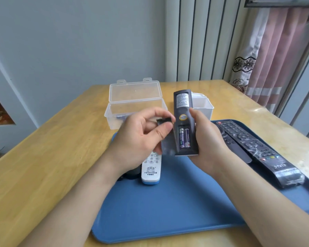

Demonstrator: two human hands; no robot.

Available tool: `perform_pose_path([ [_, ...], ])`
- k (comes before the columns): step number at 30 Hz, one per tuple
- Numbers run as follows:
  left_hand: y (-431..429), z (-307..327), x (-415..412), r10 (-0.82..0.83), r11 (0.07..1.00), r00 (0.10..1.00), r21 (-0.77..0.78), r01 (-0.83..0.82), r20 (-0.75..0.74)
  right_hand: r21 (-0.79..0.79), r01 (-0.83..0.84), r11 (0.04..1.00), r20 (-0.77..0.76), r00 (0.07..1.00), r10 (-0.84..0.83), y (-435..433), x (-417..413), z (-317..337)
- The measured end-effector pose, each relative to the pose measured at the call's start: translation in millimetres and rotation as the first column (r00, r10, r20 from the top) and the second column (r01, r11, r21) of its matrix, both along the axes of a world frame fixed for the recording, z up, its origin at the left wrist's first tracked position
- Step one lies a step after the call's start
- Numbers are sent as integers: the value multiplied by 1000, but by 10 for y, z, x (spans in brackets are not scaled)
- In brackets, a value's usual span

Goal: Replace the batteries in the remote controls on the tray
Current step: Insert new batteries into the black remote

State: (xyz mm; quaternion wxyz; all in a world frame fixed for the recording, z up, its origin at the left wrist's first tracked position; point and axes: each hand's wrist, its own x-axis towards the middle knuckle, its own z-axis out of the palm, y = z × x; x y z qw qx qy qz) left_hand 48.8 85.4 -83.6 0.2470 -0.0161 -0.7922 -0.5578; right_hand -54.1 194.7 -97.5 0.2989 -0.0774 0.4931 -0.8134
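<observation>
At the near edge of the wooden table (43, 157) lies the blue tray (168, 211), with both forearms reaching out over it. Above its middle the right hand (207, 139) grips a dark remote (183, 107) back-up, fingers wrapped round its lower end; the compartment stands open and two batteries (184, 138) sit side by side in it. Just to the left, the left hand (139, 138) pinches the battery cover (167, 141) between thumb and curled fingers; the cover is blurred, so I cannot tell its tilt.

From where I stand, the step looks like getting those two cells out. I would set the cover down on the tray first, somewhere it won't be lost, to free the left hand. Then I would note which way each end faces, push each cell against its spring and lift the free end; the spent ones should be kept apart from the fresh.

Under the left wrist a white remote (151, 168) lies on the tray, buttons up; along the tray's right side lie two black remotes, the film-wrapped remote (257, 150) and a slimmer remote (237, 147) touching beside it. Beyond the tray a clear plastic box (136, 107) stands with its lid (135, 91) tipped back and what look like batteries at the bottom; beside it, behind the held remote, is a white container (202, 106) whose contents I cannot see.
</observation>
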Motion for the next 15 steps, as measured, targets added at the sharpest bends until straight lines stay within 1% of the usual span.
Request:
perform_pose_path([
  [2,-36,-17,22,-96,981,980,-149,122,173,27,45,999,-36,998,-44,21,-2,12],
  [3,-30,-21,36,-111,957,964,-235,170,243,34,55,998,-44,998,-53,24,3,24],
  [4,-8,-30,45,-100,928,954,-319,192,284,33,57,998,-42,998,-56,29,0,27],
  [5,23,-43,45,-61,898,958,-403,175,280,31,60,998,-41,997,-58,35,4,33],
  [6,53,-54,39,-7,870,976,-480,113,218,31,64,997,-47,997,-62,42,10,39],
  [7,68,-55,33,49,856,992,-516,19,119,36,66,997,-56,996,-63,47,12,40],
  [8,62,-58,21,100,855,995,-512,-81,9,45,65,997,-68,996,-62,53,12,37],
  [9,51,-61,8,141,858,988,-490,-156,-69,56,60,997,-82,995,-56,55,24,39],
  [10,41,-67,-6,164,857,980,-476,-197,-110,65,50,997,-97,994,-43,55,41,42],
  [12,46,-86,-24,162,826,979,-525,-203,-124,80,15,997,-122,992,-5,43,84,44],
  [15,99,-112,-36,129,780,988,-606,-154,-85,72,-9,997,-160,987,21,27,141,41],
])
